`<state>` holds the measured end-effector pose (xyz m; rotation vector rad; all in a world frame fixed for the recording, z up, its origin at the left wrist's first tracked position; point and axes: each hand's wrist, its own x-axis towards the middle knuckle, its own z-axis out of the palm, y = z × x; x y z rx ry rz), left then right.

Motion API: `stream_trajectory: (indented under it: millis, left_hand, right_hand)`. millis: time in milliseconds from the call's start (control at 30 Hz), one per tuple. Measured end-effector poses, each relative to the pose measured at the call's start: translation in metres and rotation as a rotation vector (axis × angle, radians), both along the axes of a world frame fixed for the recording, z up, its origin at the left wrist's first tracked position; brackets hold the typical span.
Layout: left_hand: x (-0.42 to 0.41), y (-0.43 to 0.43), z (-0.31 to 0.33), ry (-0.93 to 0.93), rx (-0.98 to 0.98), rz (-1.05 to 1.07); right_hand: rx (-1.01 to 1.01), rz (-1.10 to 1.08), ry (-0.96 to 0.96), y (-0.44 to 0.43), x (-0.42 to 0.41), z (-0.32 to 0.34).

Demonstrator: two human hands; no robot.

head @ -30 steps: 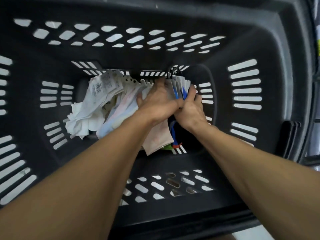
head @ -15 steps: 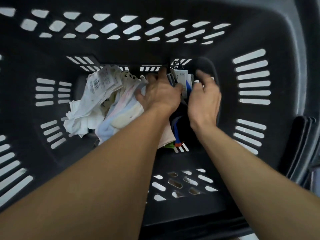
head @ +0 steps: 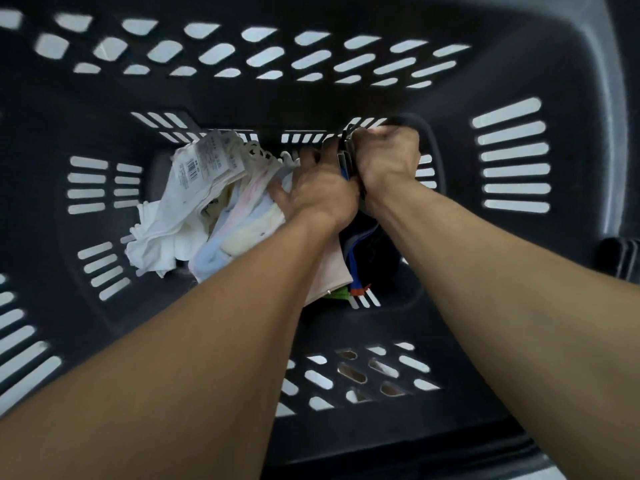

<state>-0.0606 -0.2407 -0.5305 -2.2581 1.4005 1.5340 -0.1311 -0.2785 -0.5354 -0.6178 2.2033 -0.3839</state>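
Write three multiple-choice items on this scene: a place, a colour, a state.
1. The white socks lie: A on a chair; B at the left of the basket floor; C on a shelf.
2. The basket is: A red; B yellow; C dark grey.
3. The right hand: A grips a bundle of dark socks; B lies flat; C holds a phone.
Answers: B, they pile near the left wall; C, its slotted walls are dark grey; A, its fingers curl round the tagged bundle.

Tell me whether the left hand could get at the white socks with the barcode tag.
Probably yes: the white socks lie uncovered on top of the pile, close beside the left hand.
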Motion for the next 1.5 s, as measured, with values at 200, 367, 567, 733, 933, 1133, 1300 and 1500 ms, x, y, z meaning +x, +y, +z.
stream_trajectory:
  millis: [200,367,567,733,933,1133,1300,1500]
  left_hand:
    - [0.008,-0.002,0.003,0.039,0.031,-0.021]
    - [0.012,-0.002,0.005,0.076,0.049,-0.062]
    - [0.016,0.003,0.003,0.146,0.019,-0.074]
    - [0.017,0.009,0.000,0.169,-0.025,-0.077]
    - [0.018,0.009,0.003,0.201,0.002,-0.055]
    - [0.017,0.010,0.005,0.201,0.051,0.027]
    - [0.019,0.013,0.006,0.194,0.035,0.008]
    - [0.022,0.012,0.010,0.169,0.038,-0.067]
  right_hand:
    - [-0.044,-0.201,-0.063,0.001,0.013,-0.006]
    - [-0.118,-0.405,-0.240,0.004,0.015,-0.001]
    - [-0.160,-0.525,-0.409,0.012,0.016,0.011]
    - [-0.214,-0.464,-0.459,0.026,0.007,0.013]
    - [-0.234,-0.038,-0.058,0.041,0.003,0.025]
    - [-0.043,0.213,0.110,0.063,-0.007,0.032]
    - [-0.062,0.225,0.121,0.062,-0.008,0.039]
    - [0.106,0.031,0.043,0.085,-0.008,0.036]
